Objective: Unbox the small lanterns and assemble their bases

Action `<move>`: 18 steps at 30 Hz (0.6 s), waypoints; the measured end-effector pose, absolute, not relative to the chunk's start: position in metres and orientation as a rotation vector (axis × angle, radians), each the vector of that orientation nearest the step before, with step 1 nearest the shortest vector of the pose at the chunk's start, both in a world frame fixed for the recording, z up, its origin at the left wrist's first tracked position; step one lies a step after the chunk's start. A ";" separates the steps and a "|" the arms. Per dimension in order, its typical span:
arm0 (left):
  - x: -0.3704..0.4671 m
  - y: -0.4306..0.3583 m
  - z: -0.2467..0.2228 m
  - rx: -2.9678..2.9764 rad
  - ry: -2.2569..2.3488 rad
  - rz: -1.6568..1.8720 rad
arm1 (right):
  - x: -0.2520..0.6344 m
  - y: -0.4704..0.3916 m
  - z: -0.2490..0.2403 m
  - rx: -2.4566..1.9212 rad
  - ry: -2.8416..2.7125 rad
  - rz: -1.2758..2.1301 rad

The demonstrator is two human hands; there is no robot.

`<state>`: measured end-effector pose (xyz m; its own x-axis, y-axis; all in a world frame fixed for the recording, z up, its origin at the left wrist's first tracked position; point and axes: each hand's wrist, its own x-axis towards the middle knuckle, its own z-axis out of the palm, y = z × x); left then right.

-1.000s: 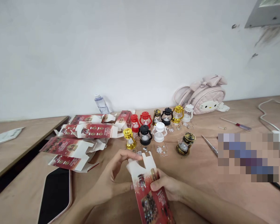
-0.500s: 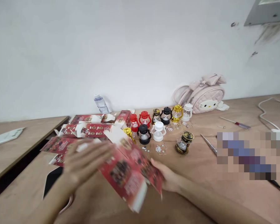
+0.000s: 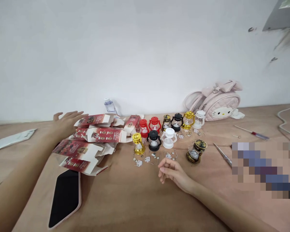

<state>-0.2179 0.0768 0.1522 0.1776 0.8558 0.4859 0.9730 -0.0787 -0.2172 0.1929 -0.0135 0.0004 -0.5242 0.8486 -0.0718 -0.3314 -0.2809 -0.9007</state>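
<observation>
My left hand (image 3: 69,120) reaches to the far left end of a pile of flattened red cardboard boxes (image 3: 105,134), its fingers stretched out at the top box (image 3: 93,120). It grips nothing that I can see. Over the table, my right hand (image 3: 172,174) hovers with loosely curled fingers and holds nothing. Just beyond it lie small metal parts and bent wires (image 3: 147,159). Small lanterns stand behind these: a gold lantern (image 3: 138,144), a black lantern (image 3: 154,140) and a white lantern (image 3: 169,138). A bronze-black lantern (image 3: 196,151) stands tilted to the right of my right hand.
A phone (image 3: 64,198) lies at the front left. Along the wall are a water bottle (image 3: 110,106), more lanterns (image 3: 177,122) and a pink bag (image 3: 222,104). A screwdriver (image 3: 252,133), tweezers (image 3: 222,154) and a blurred-out patch are at right. A white packet (image 3: 13,140) lies far left.
The red boxes held between both hands have joined the pile at left. My left hand has moved away to the pile's far end; my right hand has let go and stayed near the middle.
</observation>
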 end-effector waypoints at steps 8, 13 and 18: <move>-0.188 0.049 0.171 -1.997 -1.553 -0.373 | 0.270 -0.010 0.047 -1.056 -1.819 0.383; -0.116 0.004 0.129 -2.419 -1.056 -0.822 | 0.312 0.011 0.068 -1.443 -1.857 -0.306; -0.041 -0.050 0.048 -3.130 -0.673 -0.603 | 0.317 0.017 0.070 -1.653 -2.041 0.274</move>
<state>-0.0410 -0.0496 0.0485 0.8466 0.4170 0.3308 0.3741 -0.9082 0.1876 0.3168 0.0165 0.0695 -0.1420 0.9580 0.2492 0.8583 0.2446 -0.4511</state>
